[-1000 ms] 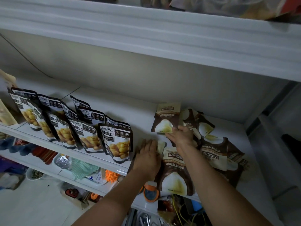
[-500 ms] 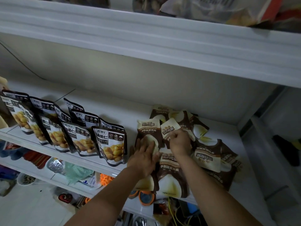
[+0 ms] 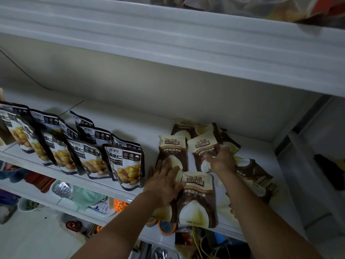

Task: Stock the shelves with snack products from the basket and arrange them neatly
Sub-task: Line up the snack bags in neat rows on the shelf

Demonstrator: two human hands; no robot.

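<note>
Left hand (image 3: 164, 184): lies palm down at the front of the middle shelf (image 3: 149, 126), forearm coming up from below the shelf edge.
Left fingers (image 3: 167, 170): straight and spread wide, laid flat on the lower half of the left pouch (image 3: 172, 146). They press on it and curl round nothing.
Left pouch: brown and cream, face up with its cream top band toward the back wall. It sits just beside the right pouch (image 3: 202, 144).
Right hand (image 3: 223, 161): back of the hand up, reaching in from the right over the lower part of the right pouch.
Right fingers (image 3: 208, 157): point left across the right pouch and touch it, only slightly bent. The thumb is hidden, so I cannot tell whether the hand pinches the pouch or just rests on it.
Front pouch (image 3: 197, 197): same brown and cream kind, face up between the two forearms. Its bottom edge hangs over the shelf's front lip, and the heel of the left hand is against its left side.
Back pouches (image 3: 183, 125): more of the same, overlapping behind the two that the hands touch.
Loose pile (image 3: 255, 176): further brown and cream pouches lying at mixed angles to the right of the right wrist.
Chestnut pouches (image 3: 127, 165): black packs with yellow kernels pictured, standing upright in slanted rows on the left part of the shelf. The nearest is just beside the left hand, not touching it.
Upper shelf (image 3: 168, 34): white, overhead — bagged goods on top, blurred.
Lower shelf (image 3: 61, 202): a green cloth (image 3: 85, 197) and small items too dim to name.
</note>
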